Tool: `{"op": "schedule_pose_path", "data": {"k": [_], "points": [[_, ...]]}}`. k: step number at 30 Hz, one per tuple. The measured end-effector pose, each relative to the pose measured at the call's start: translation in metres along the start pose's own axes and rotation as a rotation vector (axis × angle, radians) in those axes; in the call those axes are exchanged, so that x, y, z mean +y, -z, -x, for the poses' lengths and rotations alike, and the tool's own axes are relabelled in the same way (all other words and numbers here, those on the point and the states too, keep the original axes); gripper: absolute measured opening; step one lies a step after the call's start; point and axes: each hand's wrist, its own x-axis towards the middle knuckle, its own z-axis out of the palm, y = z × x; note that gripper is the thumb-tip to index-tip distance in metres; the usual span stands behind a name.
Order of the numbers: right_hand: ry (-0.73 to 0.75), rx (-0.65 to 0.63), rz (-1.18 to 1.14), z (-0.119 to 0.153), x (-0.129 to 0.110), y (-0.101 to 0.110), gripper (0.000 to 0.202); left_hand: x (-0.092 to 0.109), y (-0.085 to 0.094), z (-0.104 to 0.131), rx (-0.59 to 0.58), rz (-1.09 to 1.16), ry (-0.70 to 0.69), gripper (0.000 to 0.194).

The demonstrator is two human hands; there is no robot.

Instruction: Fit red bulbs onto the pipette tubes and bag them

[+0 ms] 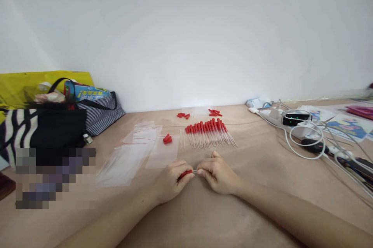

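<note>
My left hand (175,181) is closed on a red rubber bulb (185,174) near the middle of the table. Close beside it, my right hand (217,173) pinches a thin clear tube (195,171), which spans the small gap between the hands and meets the bulb. Beyond the hands lies a row of clear droppers with red bulbs (206,129). Several bare tubes (182,138) rest left of that row. Loose red bulbs (167,139) sit on a clear plastic bag (161,156).
More clear bags (125,162) lie at the left, near a striped bag (100,114) and a black bag (58,131). Further red bulbs (183,115) are by the wall. A power strip (274,118) with tangled white cables and printed sheets (346,125) occupy the right.
</note>
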Motion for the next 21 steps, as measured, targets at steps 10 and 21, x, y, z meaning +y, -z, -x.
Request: {"op": "schedule_pose_path", "data": {"k": [10,21], "points": [[0.039,0.058,0.216,0.003,0.000,0.009,0.020,-0.012,0.013,-0.003,0.078,-0.036,-0.028,0.021],[-0.522,0.406,0.199,-0.026,0.047,0.014,0.025,-0.048,0.011,0.003,0.262,-0.107,0.399,0.023]]}}
